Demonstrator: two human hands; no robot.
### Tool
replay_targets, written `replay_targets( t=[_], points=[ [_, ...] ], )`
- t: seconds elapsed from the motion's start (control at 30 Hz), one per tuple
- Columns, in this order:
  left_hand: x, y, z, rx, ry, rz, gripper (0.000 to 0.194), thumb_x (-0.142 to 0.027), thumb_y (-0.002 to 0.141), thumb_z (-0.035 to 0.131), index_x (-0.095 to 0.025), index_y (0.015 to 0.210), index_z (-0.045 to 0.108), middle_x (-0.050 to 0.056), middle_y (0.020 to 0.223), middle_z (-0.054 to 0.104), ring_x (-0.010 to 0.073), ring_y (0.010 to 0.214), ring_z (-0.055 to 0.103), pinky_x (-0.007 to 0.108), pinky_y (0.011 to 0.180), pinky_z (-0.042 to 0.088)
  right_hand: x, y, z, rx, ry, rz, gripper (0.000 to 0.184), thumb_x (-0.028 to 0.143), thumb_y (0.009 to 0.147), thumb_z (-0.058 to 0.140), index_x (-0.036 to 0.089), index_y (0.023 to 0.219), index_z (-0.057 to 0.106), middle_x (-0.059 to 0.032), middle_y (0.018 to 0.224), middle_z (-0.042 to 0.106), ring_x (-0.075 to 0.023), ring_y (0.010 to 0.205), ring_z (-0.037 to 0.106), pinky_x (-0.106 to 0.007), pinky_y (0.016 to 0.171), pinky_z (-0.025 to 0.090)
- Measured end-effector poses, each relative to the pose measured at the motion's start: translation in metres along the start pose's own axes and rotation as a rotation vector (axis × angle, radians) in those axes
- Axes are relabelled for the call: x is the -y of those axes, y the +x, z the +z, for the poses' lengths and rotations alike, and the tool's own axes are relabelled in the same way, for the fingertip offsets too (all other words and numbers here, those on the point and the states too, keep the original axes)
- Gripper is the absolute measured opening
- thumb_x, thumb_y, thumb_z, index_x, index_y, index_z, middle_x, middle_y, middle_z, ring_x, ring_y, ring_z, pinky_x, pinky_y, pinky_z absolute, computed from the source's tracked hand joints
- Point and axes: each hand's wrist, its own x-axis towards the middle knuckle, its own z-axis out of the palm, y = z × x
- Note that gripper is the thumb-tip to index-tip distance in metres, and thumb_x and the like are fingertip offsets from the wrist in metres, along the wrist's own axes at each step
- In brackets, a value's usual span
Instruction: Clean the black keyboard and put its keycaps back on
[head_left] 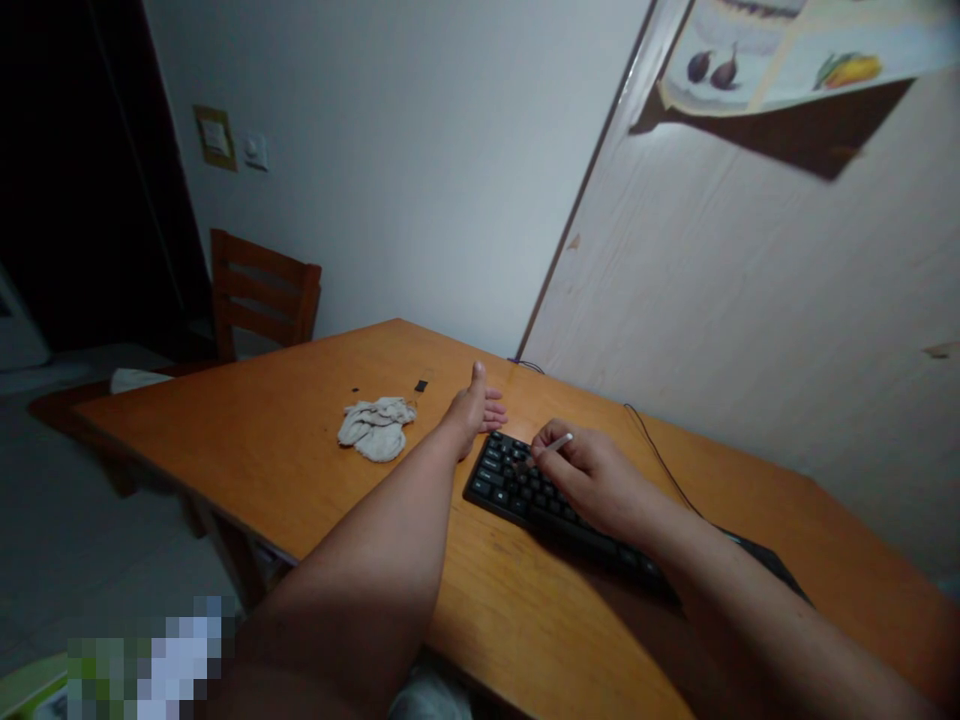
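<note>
A black keyboard (491, 490) lies slantwise on the wooden table, its right part partly covered by my right forearm. My right hand (589, 470) pinches a small brush (557, 445) with a pale handle; its dark, blurred tip is over the keys at the keyboard's left end. My left hand (475, 408) rests edge-down on the table just beyond the keyboard's left corner, thumb up and fingers stretched out, holding nothing. Left of that hand lies a crumpled grey-white cloth (377, 428).
Small black pieces (421, 386) lie behind the cloth on the table (292, 440). A thin cable (660, 455) runs behind the keyboard toward the wall. One wooden chair (262, 295) stands at the far left. Something pixelated (165, 665) fills the lower left corner.
</note>
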Motion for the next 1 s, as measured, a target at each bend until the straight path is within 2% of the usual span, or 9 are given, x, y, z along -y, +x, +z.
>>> replay_targets(
  t=[0.2, 0.5, 0.67, 0.73, 0.8, 0.9, 1.0],
  points=[
    [-0.001, -0.002, 0.000, -0.002, 0.007, 0.011, 0.091, -0.083, 0.085, 0.015, -0.009, 0.108, 0.063, 0.022, 0.102, 0.071, 0.0256, 0.086, 0.071, 0.030, 0.070, 0.057, 0.008, -0.008, -0.006, 0.081, -0.021, -0.025, 0.018, 0.029, 0.095, 0.047, 0.020, 0.083, 0.056, 0.0027, 0.065, 0.054, -0.0131, 0.061, 0.049, -0.026, 0.059, 0.034],
    [0.000, -0.001, 0.000, -0.005, 0.010, 0.011, 0.094, -0.084, 0.083, 0.014, -0.009, 0.108, 0.064, 0.023, 0.102, 0.071, 0.0267, 0.086, 0.072, 0.031, 0.070, 0.057, 0.013, -0.021, -0.016, 0.185, 0.009, -0.015, 0.013, 0.021, 0.093, 0.049, 0.021, 0.082, 0.056, 0.0009, 0.072, 0.060, -0.0138, 0.066, 0.052, -0.027, 0.063, 0.039],
    [-0.002, -0.002, 0.000, -0.007, 0.016, 0.014, 0.094, -0.085, 0.083, 0.016, -0.009, 0.110, 0.064, 0.023, 0.101, 0.072, 0.0273, 0.089, 0.072, 0.031, 0.072, 0.057, 0.011, -0.027, -0.022, 0.240, 0.211, 0.029, 0.017, 0.028, 0.095, 0.048, 0.020, 0.081, 0.054, -0.0007, 0.075, 0.064, -0.0140, 0.069, 0.056, -0.026, 0.065, 0.042],
    [-0.002, -0.003, -0.001, -0.006, 0.013, 0.011, 0.095, -0.086, 0.082, 0.016, -0.008, 0.111, 0.064, 0.023, 0.102, 0.071, 0.0278, 0.089, 0.072, 0.032, 0.072, 0.057, 0.007, -0.027, -0.023, 0.198, 0.326, 0.113, 0.018, 0.034, 0.095, 0.048, 0.021, 0.083, 0.052, 0.0004, 0.071, 0.061, -0.0139, 0.064, 0.054, -0.026, 0.060, 0.041],
    [-0.002, -0.003, -0.001, -0.003, 0.008, 0.008, 0.096, -0.086, 0.082, 0.017, -0.007, 0.111, 0.063, 0.024, 0.104, 0.071, 0.0278, 0.089, 0.072, 0.032, 0.072, 0.057, -0.003, -0.025, -0.022, 0.068, 0.378, 0.189, 0.019, 0.038, 0.093, 0.049, 0.021, 0.084, 0.052, 0.0014, 0.066, 0.057, -0.0141, 0.060, 0.052, -0.026, 0.056, 0.040],
    [-0.002, -0.002, -0.001, -0.005, 0.005, 0.005, 0.096, -0.086, 0.083, 0.017, -0.007, 0.111, 0.064, 0.025, 0.106, 0.070, 0.0272, 0.089, 0.072, 0.031, 0.071, 0.057, -0.023, -0.016, -0.017, -0.152, 0.312, 0.210, 0.021, 0.039, 0.091, 0.050, 0.020, 0.085, 0.055, 0.0010, 0.066, 0.056, -0.0145, 0.060, 0.052, -0.027, 0.057, 0.039],
    [-0.001, -0.002, -0.001, -0.007, 0.006, 0.006, 0.094, -0.084, 0.084, 0.017, -0.007, 0.111, 0.064, 0.024, 0.106, 0.071, 0.0266, 0.089, 0.072, 0.031, 0.071, 0.057, -0.040, -0.005, -0.011, -0.275, 0.210, 0.194, 0.024, 0.042, 0.091, 0.050, 0.020, 0.088, 0.057, -0.0002, 0.070, 0.059, -0.0156, 0.063, 0.054, -0.027, 0.058, 0.039]
  ],
)
